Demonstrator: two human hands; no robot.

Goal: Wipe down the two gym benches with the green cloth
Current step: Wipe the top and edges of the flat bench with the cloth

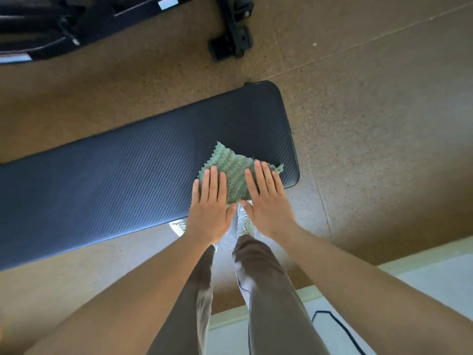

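Green cloth (234,172) lies spread flat on the dark padded bench (122,180), close to the pad's rounded right-hand end and toward the edge nearest the person. Both hands press on it from the near side. The left hand (211,211) covers its left part and the right hand (268,203) its right part, with the thumbs almost meeting at the cloth's near corner. The fingers of both hands are straight and laid side by side, flat on the fabric and curled round nothing. A wedge of cloth shows between the hands and beyond the fingertips. The bench's long axis runs left to right across the view, slightly tilted, and nearly all of its length stretches away to the left of the cloth. I judge that the coming stroke should travel leftward along that axis, led by the left hand, which sits nearer that length. Further off, at the top left across the brown floor (371,111), stands dark equipment (51,24), probably the second bench, not yet reached
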